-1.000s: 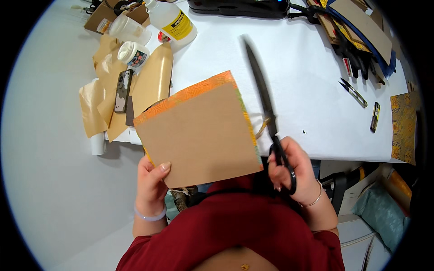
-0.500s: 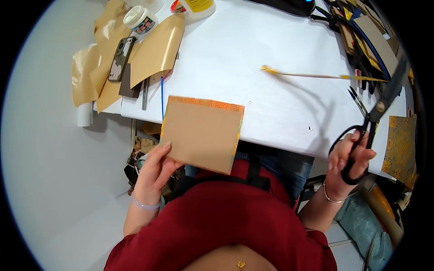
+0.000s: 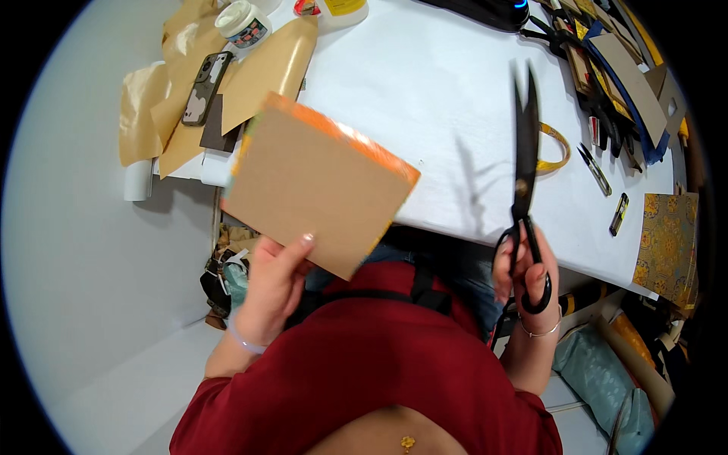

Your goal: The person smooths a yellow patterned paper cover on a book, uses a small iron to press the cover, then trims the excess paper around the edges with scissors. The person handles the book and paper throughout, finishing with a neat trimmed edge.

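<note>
left hand (image 3: 273,284) grips brown cardboard square with orange edge (image 3: 318,182); right hand (image 3: 527,265) holds black scissors (image 3: 525,159) nearly closed, likely lining up a cut.

left hand (image 3: 274,282): palm and most fingers hidden behind the cardboard sheet (image 3: 318,182) | right hand (image 3: 527,269): fingers partly hidden inside the scissors (image 3: 525,171) handles | bottle (image 3: 341,7): cut off by the top edge | clutter at far right of table (image 3: 425,83): warped, small items too small to tell
</note>
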The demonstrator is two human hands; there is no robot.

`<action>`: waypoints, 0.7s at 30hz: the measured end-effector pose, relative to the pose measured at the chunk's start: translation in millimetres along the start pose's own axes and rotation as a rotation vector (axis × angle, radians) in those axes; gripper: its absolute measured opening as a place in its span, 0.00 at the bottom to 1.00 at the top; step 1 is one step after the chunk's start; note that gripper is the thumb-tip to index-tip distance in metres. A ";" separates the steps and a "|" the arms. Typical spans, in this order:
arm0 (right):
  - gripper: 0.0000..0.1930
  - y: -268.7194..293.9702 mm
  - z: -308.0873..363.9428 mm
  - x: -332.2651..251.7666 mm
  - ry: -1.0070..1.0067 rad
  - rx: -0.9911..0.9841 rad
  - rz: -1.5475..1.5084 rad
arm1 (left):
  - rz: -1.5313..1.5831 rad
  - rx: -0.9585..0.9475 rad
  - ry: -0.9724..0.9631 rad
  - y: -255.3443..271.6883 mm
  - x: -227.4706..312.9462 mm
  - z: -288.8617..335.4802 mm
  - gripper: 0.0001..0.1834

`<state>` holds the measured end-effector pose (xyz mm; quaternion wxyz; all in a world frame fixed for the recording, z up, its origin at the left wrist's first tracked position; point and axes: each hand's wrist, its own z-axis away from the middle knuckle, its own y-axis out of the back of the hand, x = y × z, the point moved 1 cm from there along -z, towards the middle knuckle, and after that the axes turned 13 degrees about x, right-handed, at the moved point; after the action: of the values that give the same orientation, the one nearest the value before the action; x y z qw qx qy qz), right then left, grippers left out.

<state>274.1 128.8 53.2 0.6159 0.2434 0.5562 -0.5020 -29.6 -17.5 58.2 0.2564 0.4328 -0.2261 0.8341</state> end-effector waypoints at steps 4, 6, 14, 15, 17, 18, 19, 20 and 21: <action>0.39 -8.2 8.1 8.4 -0.192 -0.207 -0.018 | 0.042 -0.091 -0.197 0.2 47.0 -17.3 0.18; 0.37 -14.1 7.6 11.8 -0.269 -0.290 -0.048 | -0.012 -0.073 -0.234 -5.3 63.4 -24.3 0.19; 0.32 -18.1 0.2 17.9 -0.271 -0.415 -0.070 | -0.151 -0.134 -0.322 -14.9 81.8 -35.2 0.25; 0.31 -17.9 0.1 17.8 -0.273 -0.412 -0.087 | -0.148 -0.134 -0.313 -14.6 80.3 -36.1 0.25; 0.30 -18.5 0.4 14.7 -0.252 -0.397 -0.082 | -0.137 -0.113 -0.328 -14.7 76.9 -38.3 0.26; 0.29 -18.3 -0.1 14.3 -0.240 -0.390 -0.076 | -0.128 -0.103 -0.337 -15.1 75.5 -39.2 0.26; 0.27 -15.7 -0.6 16.5 -0.241 -0.389 -0.052 | -0.114 -0.092 -0.336 -15.3 74.6 -40.0 0.26; 0.27 -15.2 -1.0 18.3 -0.222 -0.382 -0.037 | -0.099 -0.082 -0.336 -15.1 73.6 -40.7 0.27; 0.27 -15.0 -1.3 20.1 -0.203 -0.375 -0.022 | -0.083 -0.070 -0.336 -14.8 72.8 -41.3 0.28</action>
<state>257.8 117.3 38.1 0.6978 0.0667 0.5775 -0.4185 -81.3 35.5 100.0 0.2642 0.5660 -0.2768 0.7302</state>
